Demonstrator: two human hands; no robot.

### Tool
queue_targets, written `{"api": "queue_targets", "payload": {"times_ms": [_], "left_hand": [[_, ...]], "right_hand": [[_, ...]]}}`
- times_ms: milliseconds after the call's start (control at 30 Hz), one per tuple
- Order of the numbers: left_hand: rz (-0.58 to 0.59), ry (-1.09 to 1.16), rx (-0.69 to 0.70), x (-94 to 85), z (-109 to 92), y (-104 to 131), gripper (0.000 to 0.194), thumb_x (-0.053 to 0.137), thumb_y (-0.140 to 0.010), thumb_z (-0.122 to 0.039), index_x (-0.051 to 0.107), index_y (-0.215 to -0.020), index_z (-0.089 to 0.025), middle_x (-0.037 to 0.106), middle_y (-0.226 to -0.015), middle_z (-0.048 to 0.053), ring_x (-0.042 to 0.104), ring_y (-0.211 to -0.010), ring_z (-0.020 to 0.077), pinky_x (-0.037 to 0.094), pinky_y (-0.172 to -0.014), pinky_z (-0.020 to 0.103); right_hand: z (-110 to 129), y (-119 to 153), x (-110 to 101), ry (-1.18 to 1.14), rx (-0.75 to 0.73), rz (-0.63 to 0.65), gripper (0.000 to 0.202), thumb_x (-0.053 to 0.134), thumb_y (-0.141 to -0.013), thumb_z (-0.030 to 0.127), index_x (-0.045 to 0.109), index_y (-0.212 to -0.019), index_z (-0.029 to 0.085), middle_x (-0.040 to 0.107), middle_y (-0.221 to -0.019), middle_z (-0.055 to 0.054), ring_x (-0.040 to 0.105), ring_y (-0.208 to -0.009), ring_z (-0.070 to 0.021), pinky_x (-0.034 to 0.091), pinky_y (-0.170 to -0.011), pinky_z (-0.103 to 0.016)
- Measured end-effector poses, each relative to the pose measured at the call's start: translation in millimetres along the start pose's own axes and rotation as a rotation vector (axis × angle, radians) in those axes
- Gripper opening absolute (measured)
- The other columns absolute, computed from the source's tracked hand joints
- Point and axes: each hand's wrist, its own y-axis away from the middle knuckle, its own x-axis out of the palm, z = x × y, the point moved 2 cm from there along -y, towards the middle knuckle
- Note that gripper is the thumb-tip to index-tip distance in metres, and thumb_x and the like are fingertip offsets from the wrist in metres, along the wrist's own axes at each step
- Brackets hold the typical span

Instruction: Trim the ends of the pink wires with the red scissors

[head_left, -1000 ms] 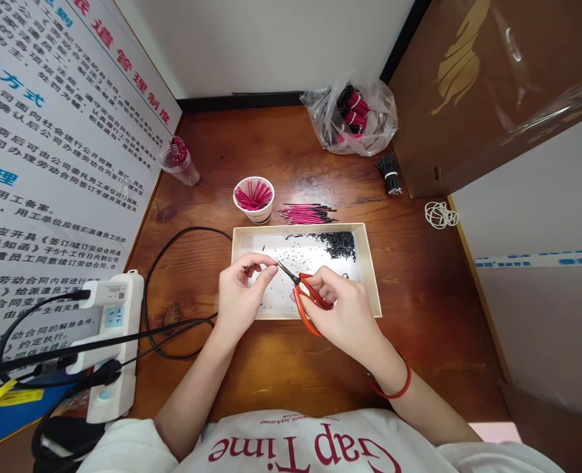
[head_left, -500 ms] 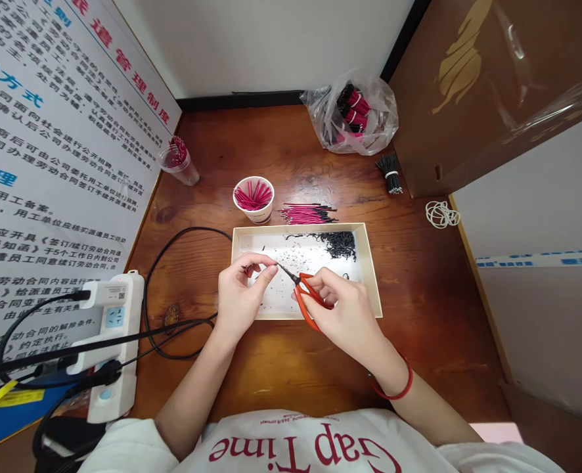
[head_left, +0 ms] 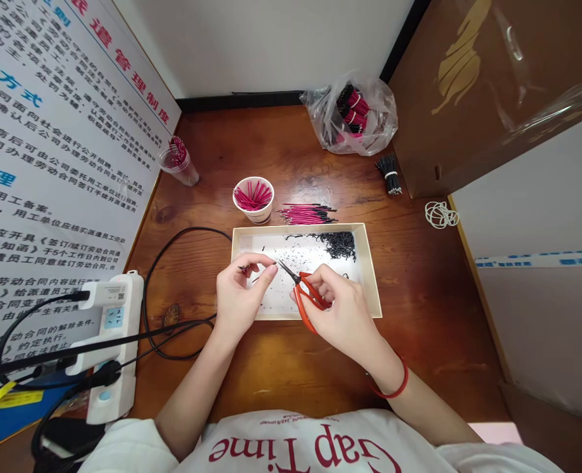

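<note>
My right hand is closed around the orange handles of small scissors, whose dark blades are slightly parted and point up and left. Just left of their tips, my left hand pinches a thin wire between thumb and forefinger. Only its dark end shows clearly; the fingers cover the rest. Both hands hover over a shallow white box, where small clippings are scattered and black wire pieces are heaped at the far right corner.
Beyond the box lie a row of red-and-black wires and a paper cup of red wires. Further off are a plastic cup, a clear bag, a black wire bundle and white bands. A power strip and cables stand left.
The scissors' blades have parted, and their tips have drawn back slightly from the wire end. My left hand keeps its pinch almost in place.
</note>
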Motion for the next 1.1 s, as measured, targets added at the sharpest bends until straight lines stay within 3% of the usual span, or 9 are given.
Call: {"api": "queue_targets", "payload": {"times_ms": [800,1100], "left_hand": [[0.005,-0.004,-0.009,-0.3,0.2,-0.4,0.003,0.074,-0.073,-0.023,0.073,-0.072,-0.021,0.071,-0.074,0.002,0.056,-0.069,0.0161,0.043,-0.068,0.030],[-0.017,-0.002,-0.019,0.2,1.5,-0.6,0.004,0.075,-0.072,-0.024,0.073,-0.072,-0.020,0.071,-0.073,0.002,0.055,-0.068,0.0151,0.044,-0.068,0.029]], "right_hand": [[-2.1,1.9,0.0,0.046,-0.002,0.007,0.020,0.067,-0.084,0.025,0.051,-0.072,0.023,0.056,-0.057,0.005,0.042,-0.044,-0.0088,0.038,-0.044,-0.022],[-3.2,1.0,-0.9,-0.026,0.008,-0.039,0.020,0.068,-0.082,0.026,0.050,-0.073,0.023,0.063,-0.062,0.003,0.050,-0.047,-0.0102,0.042,-0.046,-0.023]]}}
